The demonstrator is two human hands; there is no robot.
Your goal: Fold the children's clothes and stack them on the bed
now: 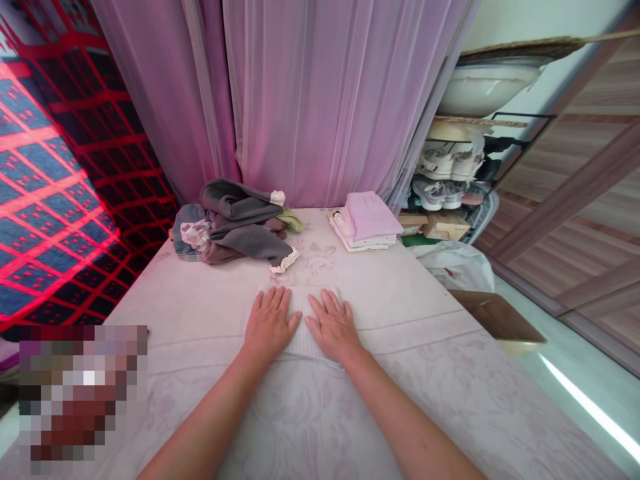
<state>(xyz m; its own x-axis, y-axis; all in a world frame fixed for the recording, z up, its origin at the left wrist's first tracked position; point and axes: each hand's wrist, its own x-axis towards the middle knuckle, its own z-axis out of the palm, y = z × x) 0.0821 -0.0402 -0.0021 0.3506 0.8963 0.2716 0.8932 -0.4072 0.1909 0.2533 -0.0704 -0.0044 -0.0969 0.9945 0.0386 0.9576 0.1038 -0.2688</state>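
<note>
A folded white ribbed garment (305, 340) lies on the pale floral sheet (310, 420) in front of me. My left hand (270, 321) rests flat on its left part, fingers apart. On its right part lies my right hand (334, 328), palm down and fingers spread. The two thumbs point toward each other with a strip of ribbed cloth showing between them. Much of the garment is hidden under my palms. Beyond my left hand sits a loose heap of clothes (240, 223), mostly dark grey with cream frilled cuffs. A folded stack with lilac cloth on top (373, 215) lies beyond my right hand.
Purple curtains (320, 100) hang at the far edge. To the right stand a rack with shoes (440, 193), a white basin (485, 90) and a brown bin (495, 317). A red-and-black checked cloth (120, 153) hangs at left. Something pixelated (85, 400) is at lower left.
</note>
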